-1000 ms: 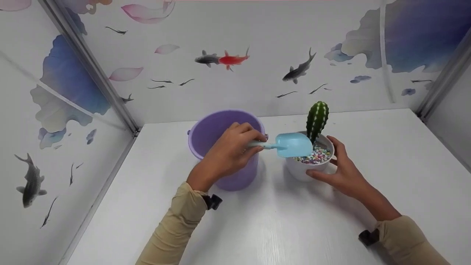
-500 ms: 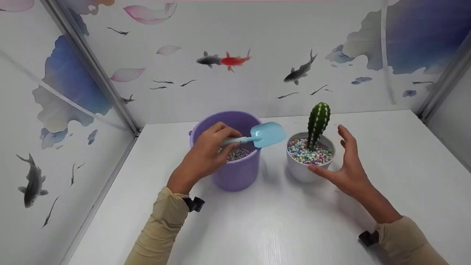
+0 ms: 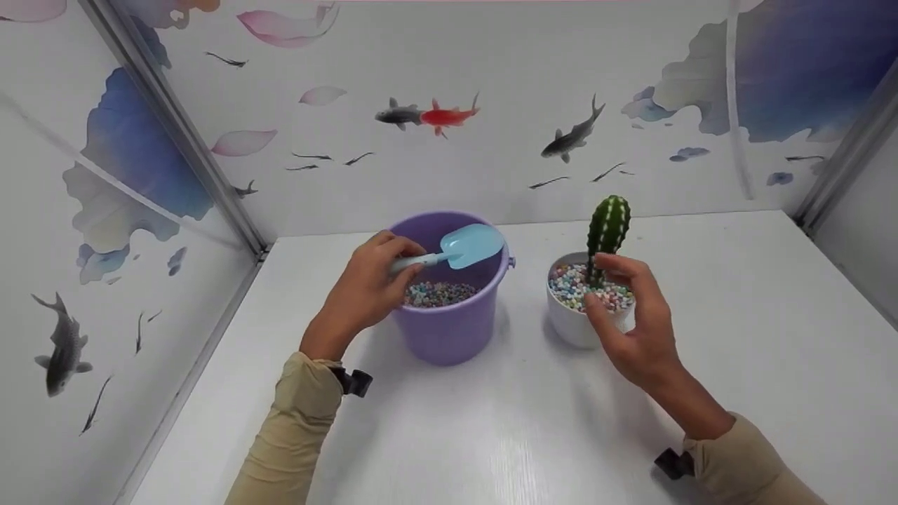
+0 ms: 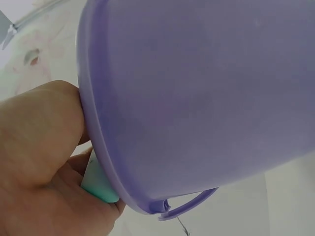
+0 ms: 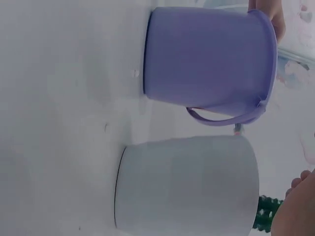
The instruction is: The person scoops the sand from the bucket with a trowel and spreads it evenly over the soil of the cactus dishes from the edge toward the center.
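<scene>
My left hand [image 3: 361, 289] grips a scoop [image 3: 466, 247]; at the bucket's [image 3: 447, 335] three o'clock, my right hand [image 3: 642, 330], fingers parted, half-hides a pot [image 3: 577, 325].

A blue scoop [image 3: 471, 247] hangs seemingly tilted above the purple bucket [image 3: 447, 331], white pot [image 3: 574, 325] nearby.

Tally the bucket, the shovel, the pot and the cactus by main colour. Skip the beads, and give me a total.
Purple: 1, the bucket
Light blue: 1, the shovel
White: 1, the pot
Green: 1, the cactus
Total: 4
</scene>
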{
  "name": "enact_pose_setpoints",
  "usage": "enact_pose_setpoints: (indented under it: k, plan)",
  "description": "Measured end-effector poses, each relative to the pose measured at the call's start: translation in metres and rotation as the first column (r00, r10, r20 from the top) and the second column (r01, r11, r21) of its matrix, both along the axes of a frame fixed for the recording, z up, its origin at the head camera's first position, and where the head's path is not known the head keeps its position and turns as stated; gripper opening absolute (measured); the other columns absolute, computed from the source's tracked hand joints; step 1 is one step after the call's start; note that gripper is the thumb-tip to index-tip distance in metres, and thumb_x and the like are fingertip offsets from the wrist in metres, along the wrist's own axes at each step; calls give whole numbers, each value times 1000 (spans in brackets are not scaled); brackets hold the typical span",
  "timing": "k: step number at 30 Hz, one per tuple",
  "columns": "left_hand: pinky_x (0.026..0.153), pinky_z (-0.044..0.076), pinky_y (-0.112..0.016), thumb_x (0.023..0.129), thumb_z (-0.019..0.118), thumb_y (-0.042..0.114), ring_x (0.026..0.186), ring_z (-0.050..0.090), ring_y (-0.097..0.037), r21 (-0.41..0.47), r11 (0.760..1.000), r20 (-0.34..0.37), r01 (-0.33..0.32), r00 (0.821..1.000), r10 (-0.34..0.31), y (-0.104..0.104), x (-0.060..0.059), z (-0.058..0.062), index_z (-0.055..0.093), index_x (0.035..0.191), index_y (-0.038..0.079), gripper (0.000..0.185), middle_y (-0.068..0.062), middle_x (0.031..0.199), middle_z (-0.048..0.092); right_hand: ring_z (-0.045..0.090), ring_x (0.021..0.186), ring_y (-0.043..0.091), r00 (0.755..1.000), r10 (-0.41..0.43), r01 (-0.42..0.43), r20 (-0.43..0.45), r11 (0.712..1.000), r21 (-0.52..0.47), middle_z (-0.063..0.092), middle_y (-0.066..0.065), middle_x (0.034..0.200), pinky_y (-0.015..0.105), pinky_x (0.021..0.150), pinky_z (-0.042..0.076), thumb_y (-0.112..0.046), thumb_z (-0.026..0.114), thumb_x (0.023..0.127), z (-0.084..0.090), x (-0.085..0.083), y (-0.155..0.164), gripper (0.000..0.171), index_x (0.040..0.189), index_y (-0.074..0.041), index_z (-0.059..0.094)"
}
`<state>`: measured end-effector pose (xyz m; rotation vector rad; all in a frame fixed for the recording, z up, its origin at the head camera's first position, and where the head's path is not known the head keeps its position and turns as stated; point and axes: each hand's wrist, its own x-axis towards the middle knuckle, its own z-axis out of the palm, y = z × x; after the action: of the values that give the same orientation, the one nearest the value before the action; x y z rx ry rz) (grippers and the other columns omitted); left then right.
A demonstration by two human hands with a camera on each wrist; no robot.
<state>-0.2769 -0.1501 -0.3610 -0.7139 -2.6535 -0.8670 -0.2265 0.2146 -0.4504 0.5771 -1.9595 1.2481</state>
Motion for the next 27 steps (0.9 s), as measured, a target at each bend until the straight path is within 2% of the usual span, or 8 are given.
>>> enact_pose_setpoints:
  k: [6, 11, 16, 19, 24, 27]
  plan:
    - [100, 59, -45, 104, 74, 13, 105, 66, -26, -28, 998, 13, -61, 998, 61, -3, -6, 0, 76, 119, 6, 17, -11, 114, 68, 61, 135, 19, 993, 118, -118, 9, 992, 34, 65, 11, 144, 26, 116, 48, 6, 71, 95, 4, 3, -31, 55, 148, -9, 61]
    - [99, 59, -45, 102, 75, 12, 105, 66, -27, -70, 994, 10, -87, 996, 87, -2, -6, 0, 77, 119, 6, 18, -11, 113, 69, 55, 148, 18, 977, 179, -182, 120, 983, 19, 60, 1, 155, 30, 121, 46, -5, 70, 102, 7, -8, -56, 53, 153, -13, 58]
    - [96, 60, -45, 101, 78, 11, 102, 67, -27, -72, 994, -35, -83, 996, 80, 2, -7, -3, 78, 117, 6, 17, -12, 111, 69, 45, 157, 18, 940, 257, -256, 224, 966, -35, 51, 7, 165, 43, 128, 41, -15, 69, 106, 13, -26, -78, 57, 160, -9, 50]
    - [96, 60, -45, 100, 78, 11, 102, 67, -28, -68, 994, -42, -82, 996, 79, 3, -7, -4, 78, 117, 6, 17, -12, 111, 69, 40, 160, 20, 928, 271, -265, 257, 963, -55, 47, 11, 168, 49, 131, 35, -18, 68, 107, 16, -34, -90, 59, 161, -7, 47]
    - [98, 60, -46, 101, 79, 16, 104, 69, -28, -81, 988, 7, -133, 991, 134, 3, -6, -4, 79, 117, 8, 18, -10, 112, 71, 30, 166, 23, 918, 255, -238, 304, 967, -94, 38, 7, 174, 52, 134, 27, -21, 62, 111, 18, -45, -104, 59, 165, -9, 42]
    - [98, 60, -46, 101, 79, 17, 105, 69, -28, -100, 982, 33, -157, 986, 161, 2, -5, -4, 80, 118, 8, 20, -11, 113, 72, 31, 164, 25, 912, 249, -219, 327, 967, -126, 36, 9, 175, 51, 133, 28, -20, 55, 114, 15, -49, -109, 58, 167, -9, 37]
